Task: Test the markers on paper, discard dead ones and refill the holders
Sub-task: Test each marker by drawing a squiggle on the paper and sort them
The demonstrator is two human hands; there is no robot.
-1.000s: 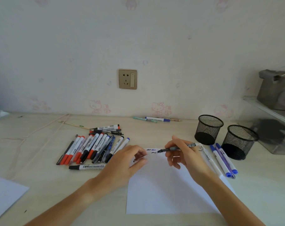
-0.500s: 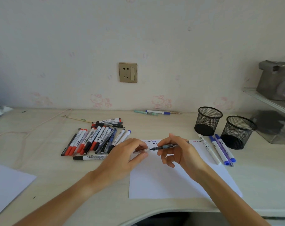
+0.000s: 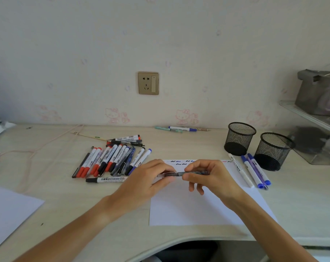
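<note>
R hand (image 3: 211,178) pinches a dark pen (image 3: 190,173) at mid-barrel, thumb + forefinger curled on it, other fingers loosely bent below. Pen lies level, just above the paper (image 3: 202,205). L hand (image 3: 151,180) meets it from the other side, fingertips pinching a clear cap (image 3: 163,175) at the pen's L end; can't tell if cap is fully seated. Both hands over the paper's upper half. Paper lies flat on the desk (image 3: 66,205), near its front edge; row of short squiggles (image 3: 181,162) along the top edge, blue, dark + some red, a second shorter row under it. R of paper: three markers (image 3: 253,171) side by side, one white-barrelled w/ black print, two w/ blue caps toward the person, touching or nearly so. Just beyond them, two black mesh holders, nearer-centre one (image 3: 240,138) + R one (image 3: 273,151), upright, close together but apart; no markers visible inside. L of the hands: a pile (image 3: 111,161) of markers, red, black + blue caps, mostly parallel, fanned. One black-capped marker (image 3: 105,179) lies crosswise at the pile's near end, just beside the L hand. A couple more lie crosswise at the pile's far end. By the wall (image 3: 160,44): a few pens (image 3: 181,128) in a line, end to end. Wall socket (image 3: 148,83) above centre. Pink cord (image 3: 37,148) loops across desk L side. Second sheet (image 3: 7,210) at the near L corner. Clear shelf unit (image 3: 319,129) at far R, contents blurred.
</note>
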